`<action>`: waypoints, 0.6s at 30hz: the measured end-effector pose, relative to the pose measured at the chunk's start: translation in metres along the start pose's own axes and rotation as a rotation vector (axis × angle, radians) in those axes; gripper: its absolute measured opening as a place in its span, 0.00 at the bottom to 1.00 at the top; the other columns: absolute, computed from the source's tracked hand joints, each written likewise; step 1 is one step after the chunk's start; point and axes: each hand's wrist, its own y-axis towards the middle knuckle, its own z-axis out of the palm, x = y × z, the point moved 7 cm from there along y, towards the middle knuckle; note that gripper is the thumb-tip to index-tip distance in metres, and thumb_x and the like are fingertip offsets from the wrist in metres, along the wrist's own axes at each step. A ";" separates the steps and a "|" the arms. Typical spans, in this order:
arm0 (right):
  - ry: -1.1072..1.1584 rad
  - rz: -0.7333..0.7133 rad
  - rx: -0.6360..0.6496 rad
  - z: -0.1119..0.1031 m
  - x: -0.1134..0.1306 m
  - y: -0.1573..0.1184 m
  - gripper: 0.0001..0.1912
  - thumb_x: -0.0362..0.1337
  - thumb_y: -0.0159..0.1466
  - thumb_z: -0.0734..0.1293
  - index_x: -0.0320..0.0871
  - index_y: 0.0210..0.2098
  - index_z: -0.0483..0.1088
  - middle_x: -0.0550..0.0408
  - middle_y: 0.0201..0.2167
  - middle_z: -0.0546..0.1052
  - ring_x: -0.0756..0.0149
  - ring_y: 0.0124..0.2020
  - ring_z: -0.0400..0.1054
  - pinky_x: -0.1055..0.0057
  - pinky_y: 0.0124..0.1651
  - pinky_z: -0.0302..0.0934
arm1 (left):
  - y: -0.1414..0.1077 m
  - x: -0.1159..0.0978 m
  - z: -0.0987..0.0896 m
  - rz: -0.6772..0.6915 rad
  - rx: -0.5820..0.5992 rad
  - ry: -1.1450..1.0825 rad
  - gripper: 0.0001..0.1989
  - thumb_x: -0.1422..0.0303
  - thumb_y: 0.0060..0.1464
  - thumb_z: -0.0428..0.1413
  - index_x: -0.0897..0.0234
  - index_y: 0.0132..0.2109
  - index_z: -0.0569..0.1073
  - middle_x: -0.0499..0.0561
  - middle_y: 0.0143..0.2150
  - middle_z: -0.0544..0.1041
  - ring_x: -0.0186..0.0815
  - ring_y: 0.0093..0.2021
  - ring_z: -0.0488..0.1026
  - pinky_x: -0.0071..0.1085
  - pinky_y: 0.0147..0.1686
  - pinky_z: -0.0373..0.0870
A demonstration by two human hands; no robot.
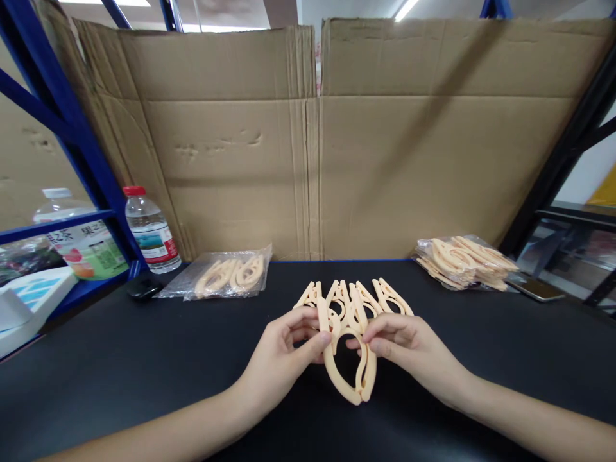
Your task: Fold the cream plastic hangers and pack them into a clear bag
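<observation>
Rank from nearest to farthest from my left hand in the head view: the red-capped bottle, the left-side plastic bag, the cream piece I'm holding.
1. Cream piece: touching your left hand.
2. Left-side plastic bag: ahead and left.
3. Red-capped bottle: farther left, past the bag.

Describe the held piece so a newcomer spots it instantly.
Face the cardboard wall; below is the black tabletop. At its middle, in front of similar loose cream pieces, is the held piece. Unlike them, it's pinched by left grip and right grip.

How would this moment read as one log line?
left hand: holding folding hanger; right hand: holding same hanger; behind: hanger row on black table
</observation>
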 end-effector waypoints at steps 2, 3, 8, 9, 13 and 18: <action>-0.012 -0.004 0.097 0.008 0.001 -0.002 0.08 0.39 0.62 0.68 0.43 0.39 0.75 0.51 0.36 0.77 0.63 0.41 0.73 0.64 0.49 0.65 | 0.000 -0.001 -0.002 0.012 -0.010 0.015 0.14 0.63 0.51 0.61 0.67 0.41 0.71 0.55 0.40 0.76 0.38 0.38 0.73 0.33 0.35 0.74; -0.010 -0.013 0.121 0.010 0.001 -0.003 0.10 0.39 0.63 0.67 0.44 0.42 0.75 0.51 0.39 0.76 0.63 0.42 0.73 0.64 0.49 0.66 | 0.000 -0.002 -0.003 0.022 -0.009 0.024 0.14 0.63 0.52 0.61 0.67 0.41 0.71 0.54 0.39 0.75 0.38 0.38 0.73 0.33 0.35 0.74; -0.008 -0.032 0.119 0.010 0.001 -0.005 0.15 0.36 0.63 0.67 0.49 0.50 0.72 0.50 0.52 0.69 0.65 0.44 0.72 0.64 0.52 0.65 | 0.000 -0.009 -0.003 0.094 0.015 0.085 0.11 0.64 0.55 0.59 0.64 0.43 0.72 0.53 0.40 0.75 0.38 0.41 0.72 0.32 0.38 0.72; -0.005 -0.025 0.124 0.011 0.001 -0.006 0.15 0.36 0.63 0.67 0.49 0.50 0.72 0.50 0.53 0.68 0.65 0.45 0.71 0.64 0.52 0.65 | -0.001 -0.010 -0.002 0.112 0.012 0.098 0.10 0.64 0.55 0.59 0.64 0.42 0.72 0.53 0.40 0.75 0.38 0.42 0.71 0.32 0.39 0.72; 0.040 0.010 0.209 0.021 0.003 -0.011 0.18 0.35 0.62 0.68 0.50 0.52 0.70 0.51 0.54 0.66 0.64 0.48 0.70 0.62 0.54 0.64 | -0.001 -0.010 0.003 0.115 0.059 0.101 0.09 0.65 0.56 0.58 0.64 0.43 0.72 0.53 0.43 0.75 0.38 0.42 0.72 0.35 0.43 0.72; -0.050 -0.024 0.293 0.029 0.014 -0.016 0.20 0.35 0.63 0.67 0.50 0.54 0.67 0.50 0.56 0.64 0.60 0.55 0.63 0.59 0.57 0.61 | -0.002 -0.004 0.005 0.019 0.081 0.022 0.13 0.64 0.56 0.58 0.65 0.46 0.70 0.56 0.45 0.75 0.40 0.40 0.75 0.37 0.37 0.75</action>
